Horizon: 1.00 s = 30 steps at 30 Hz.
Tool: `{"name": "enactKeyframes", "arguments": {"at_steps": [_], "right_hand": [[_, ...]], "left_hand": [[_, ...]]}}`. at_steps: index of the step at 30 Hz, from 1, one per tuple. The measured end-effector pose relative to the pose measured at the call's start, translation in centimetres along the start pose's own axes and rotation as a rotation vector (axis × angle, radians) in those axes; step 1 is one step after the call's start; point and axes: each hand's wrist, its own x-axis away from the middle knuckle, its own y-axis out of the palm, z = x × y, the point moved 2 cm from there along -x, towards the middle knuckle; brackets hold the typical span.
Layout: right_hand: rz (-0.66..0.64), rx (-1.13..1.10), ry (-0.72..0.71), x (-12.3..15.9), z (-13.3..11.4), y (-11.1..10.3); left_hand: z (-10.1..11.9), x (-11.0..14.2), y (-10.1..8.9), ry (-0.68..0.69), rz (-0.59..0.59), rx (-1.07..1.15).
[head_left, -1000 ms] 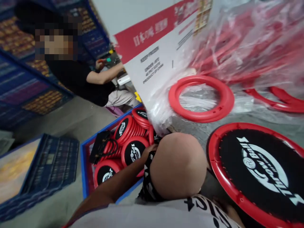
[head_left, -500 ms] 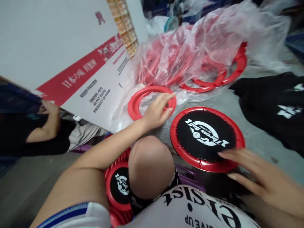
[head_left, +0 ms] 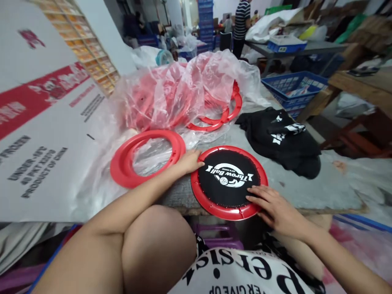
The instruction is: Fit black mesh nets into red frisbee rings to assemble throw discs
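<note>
A round throw-ball disc (head_left: 228, 181), with black mesh and white "Throw Ball" print inside a red rim, lies at the table's near edge. My right hand (head_left: 277, 210) grips its lower right side, fingers over the mesh and thumb low by the rim. At the upper left rim, my left hand (head_left: 190, 162) touches the disc with fingers stretched and slightly apart. Beside my left forearm are loose red plastic rings (head_left: 122, 165), overlapping each other. More red rings (head_left: 235, 102) lie behind, partly hidden under clear plastic wrap (head_left: 211, 67).
Black printed fabric pieces (head_left: 281, 143) are heaped on the grey table (head_left: 330, 192) at right. A large white carton (head_left: 55, 143) stands at left. Beyond the table are a blue crate (head_left: 294, 87) and a person in a striped shirt (head_left: 243, 16).
My left hand has moved from over the red ring to the disc's rim. My right hand has settled on the disc's lower right side. The head view has turned right and up.
</note>
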Motion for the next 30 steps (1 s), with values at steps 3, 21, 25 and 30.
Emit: {"name": "enactKeyframes", "arguments": {"at_steps": [3,21,25,30], "right_hand": [[0.136,-0.079,0.156,0.0,1.7,-1.1],[1.115,-0.754,0.836,-2.8,6.0,2.2],[1.183,-0.858,0.814,-2.7,5.9,1.2],[1.219,-0.882,0.816,-1.9,5.8,0.9]], "left_hand": [[-0.5,0.1,0.5,-0.004,0.073,0.114],[1.8,0.2,1.5,-0.111,0.195,1.283],[2.9,0.5,0.9,-0.061,0.185,1.417],[3.5,0.7,0.7,-0.046,0.191,1.485]]}}
